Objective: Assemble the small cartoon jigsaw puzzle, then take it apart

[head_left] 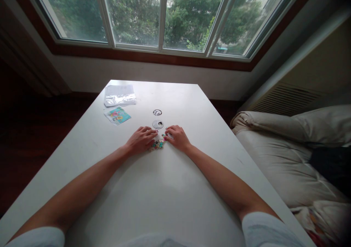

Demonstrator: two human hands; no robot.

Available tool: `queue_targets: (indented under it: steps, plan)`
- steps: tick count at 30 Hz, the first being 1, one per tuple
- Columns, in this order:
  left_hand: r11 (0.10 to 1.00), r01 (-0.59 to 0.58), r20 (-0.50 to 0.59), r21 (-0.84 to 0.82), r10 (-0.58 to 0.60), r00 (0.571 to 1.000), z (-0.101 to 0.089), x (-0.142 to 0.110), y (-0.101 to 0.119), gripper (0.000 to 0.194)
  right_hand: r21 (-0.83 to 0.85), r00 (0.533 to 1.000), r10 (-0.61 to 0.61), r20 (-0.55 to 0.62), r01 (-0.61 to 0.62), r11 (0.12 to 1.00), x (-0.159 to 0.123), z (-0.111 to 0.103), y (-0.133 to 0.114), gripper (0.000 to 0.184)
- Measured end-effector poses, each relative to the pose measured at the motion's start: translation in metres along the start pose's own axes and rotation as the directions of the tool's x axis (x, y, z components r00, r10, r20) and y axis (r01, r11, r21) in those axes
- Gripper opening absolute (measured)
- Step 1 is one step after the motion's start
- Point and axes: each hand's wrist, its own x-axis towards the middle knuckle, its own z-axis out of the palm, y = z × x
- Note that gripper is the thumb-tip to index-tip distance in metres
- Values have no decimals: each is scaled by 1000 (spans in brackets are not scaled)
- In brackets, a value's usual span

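Observation:
A small heap of jigsaw puzzle pieces (pixel 158 144), in teal, pink and pale colours, lies on the white table between my hands. My left hand (pixel 140 140) rests at the heap's left side, palm down, with its fingers loosely bent and apart; the fingertips reach the edge of the pieces. On the other side is my right hand (pixel 177 137), its thumb and fingers curved and parted around a few loose pieces at the heap's upper right. Whether those fingertips touch a piece is too small to make out. Just beyond the hands lie two round black-and-white discs, a nearer one (pixel 158 124) and a farther one (pixel 157 112).
A colourful picture sheet (pixel 117 115) lies left of the discs. Behind it is a clear plastic bag (pixel 120 95), near the far left corner of the white table (pixel 161 192). A beige sofa (pixel 268 155) stands along the right, and a window (pixel 161 49) is ahead.

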Motion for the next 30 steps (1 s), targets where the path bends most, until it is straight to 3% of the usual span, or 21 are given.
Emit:
queue_targets:
  steps: [5, 13, 19, 23, 30]
  plan:
    - [999, 36, -10, -23, -37, 999, 0, 1, 1, 42, 12, 995, 54, -80, -53, 999, 1, -1, 2, 14]
    - [990, 52, 0, -128, -52, 999, 8, 2, 4, 45, -3, 986, 127, -104, -128, 992, 3, 0, 5, 16]
    - [994, 76, -15, -83, -77, 997, 5, 0, -1, 29, 3, 989, 111, -102, -111, 994, 3, -1, 5, 14]
    - [995, 81, 0, -63, -81, 997, 4, -1, -3, 27, -17, 988, 127, -83, -129, 991, 2, 0, 5, 11]
    - [993, 63, 2, -103, -63, 998, 8, -2, -6, 30, 38, 1000, 19, -20, -18, 999, 2, -1, 3, 19]
